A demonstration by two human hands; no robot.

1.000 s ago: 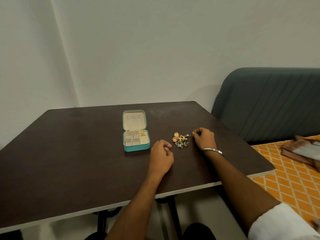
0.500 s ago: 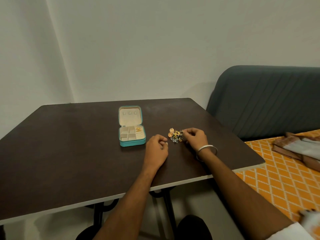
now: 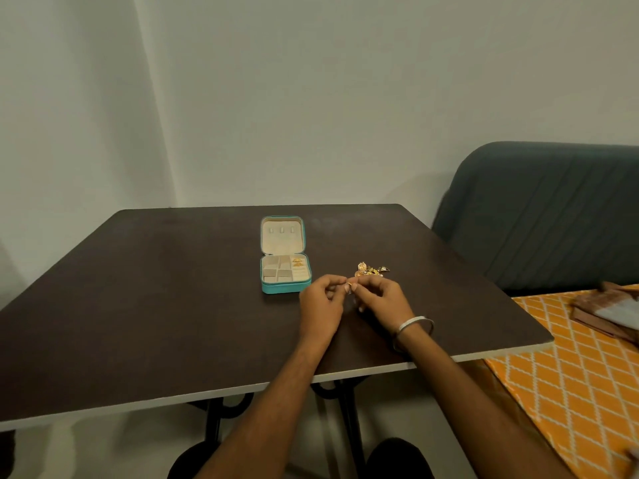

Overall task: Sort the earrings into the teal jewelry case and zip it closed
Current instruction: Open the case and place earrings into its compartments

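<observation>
a person sits at a dark brown worktop (image 3: 145, 305), seen from a camera on their head looking down at both hands. the left hand (image 3: 321, 305) and the right hand (image 3: 383, 299) meet just above the worktop, near its middle, fingertips almost touching. between them they pinch a small gold earring (image 3: 349, 283); each hand's grip is closed on it with thumb and forefinger, the other fingers loosely curled. the earring is too small to make out its shape.

the teal jewelry case (image 3: 285, 267) lies open just to the left of the hands and slightly farther away, close to the left hand's knuckles but not touching them. its lid lies flat back on the worktop, showing a beige lining. the base is divided into small beige compartments, and a gold earring (image 3: 296, 260) sits in the far right compartment.

a small pile of loose earrings (image 3: 370, 270), mostly gold, lies on the worktop just beyond the right hand, to the right of the case and apart from it.

a silver bangle (image 3: 413, 323) circles the right wrist. a grey padded seat back (image 3: 539, 216) stands to the right, with an orange patterned cloth (image 3: 570, 382) below it.
</observation>
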